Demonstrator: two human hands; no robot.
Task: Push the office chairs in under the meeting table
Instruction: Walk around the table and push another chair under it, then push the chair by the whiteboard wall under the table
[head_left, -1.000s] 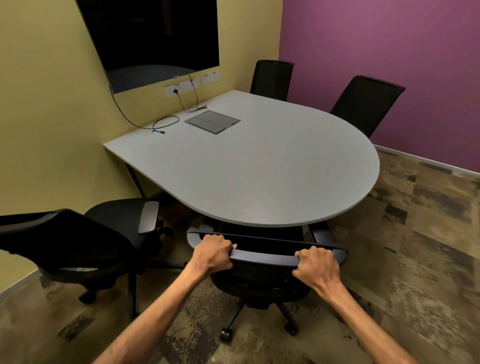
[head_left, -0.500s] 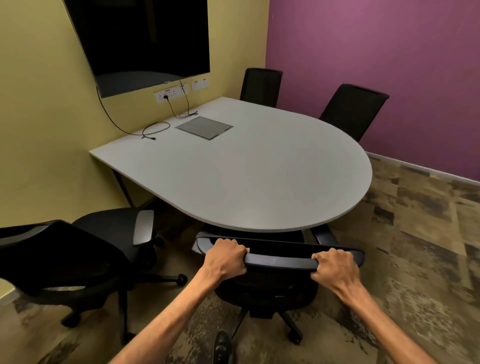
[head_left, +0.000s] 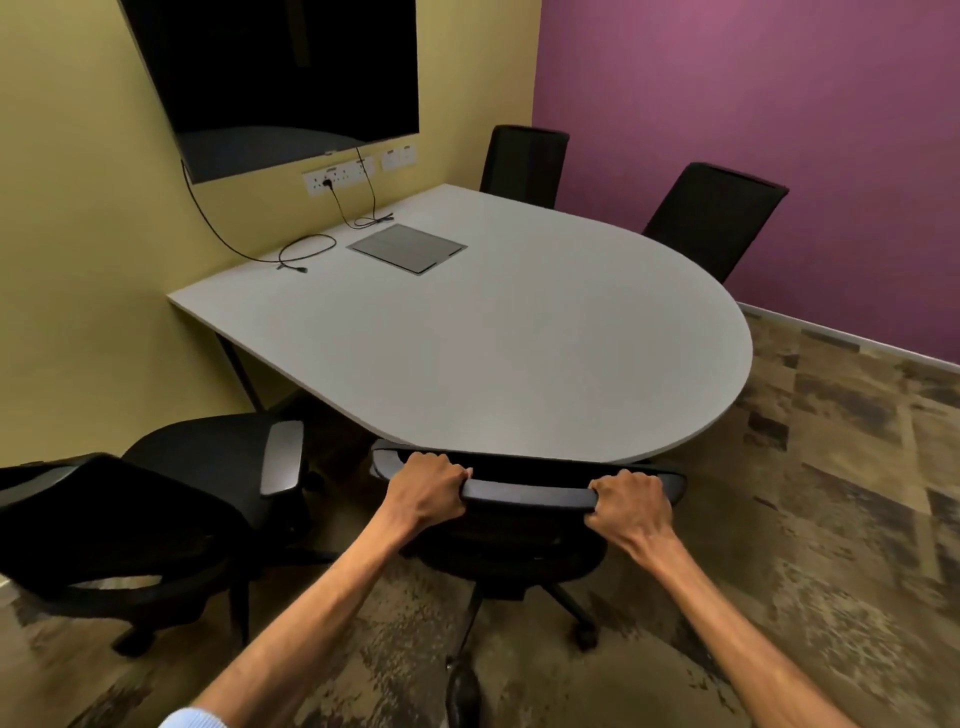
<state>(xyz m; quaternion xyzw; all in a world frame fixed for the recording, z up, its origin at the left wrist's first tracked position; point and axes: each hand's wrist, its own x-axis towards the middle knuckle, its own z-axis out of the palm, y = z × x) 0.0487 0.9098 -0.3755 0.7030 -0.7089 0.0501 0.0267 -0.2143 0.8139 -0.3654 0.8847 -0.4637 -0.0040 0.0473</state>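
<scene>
Loose chair: at lower left of the frame, a black office chair (head_left: 171, 514) stands turned sideways, well clear of the counter (head_left: 467, 353); we judge it not yet pushed in.
Left grip: our left hand (head_left: 423, 491) is curled tight over the grey top rail of the middle chair (head_left: 524, 519), fingers wrapped round the bar.
Chair in hand: at lower centre, its backrest sits just beside the rounded edge of the counter, seat hidden beneath the top, wheels showing on the carpet.
Right grip: our right hand (head_left: 631, 506) is clenched on the same rail, near its right end.
Far chairs: at upper right, two chairs (head_left: 714, 218) stand close against the counter before the purple wall.
Step in hand: we reckon this chair is nearly home.
Next move: a last short push, we judge, then letting go and turning to the loose chair at left, which must be swung to face the counter.
</scene>
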